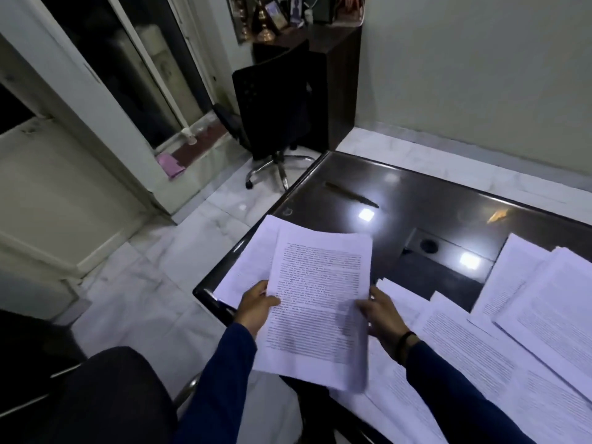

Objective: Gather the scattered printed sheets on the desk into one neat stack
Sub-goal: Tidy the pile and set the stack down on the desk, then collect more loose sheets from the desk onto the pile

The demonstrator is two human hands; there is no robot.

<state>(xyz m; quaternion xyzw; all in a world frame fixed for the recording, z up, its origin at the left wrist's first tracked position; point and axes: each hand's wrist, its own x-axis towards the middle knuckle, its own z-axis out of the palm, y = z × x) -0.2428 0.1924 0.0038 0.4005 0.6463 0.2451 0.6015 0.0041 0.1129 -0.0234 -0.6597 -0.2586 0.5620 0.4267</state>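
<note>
We hold a thin bundle of printed sheets (315, 302) above the near left corner of the worktop (426, 200): flat white rectangles covered with dense lines of dark text, the top page slightly skewed over a second page that juts out toward the left edge. Our left hand (256, 307) pinches the bundle's left side, thumb on top, and our right hand (382, 317) closes on its right side, fingers curled under the paper. To the right, more printed pages (512, 331) lie fanned and overlapping across the near right part of the worktop, some touching one another at crooked angles. The worktop is dark, glossy and smooth, with a rounded corner and bright reflections of lights. A dark slim pen (352, 195) lies alone toward the far left corner. Both sleeves (221, 379) are dark blue cloth, and a dark band (404, 346) circles the right wrist.
</note>
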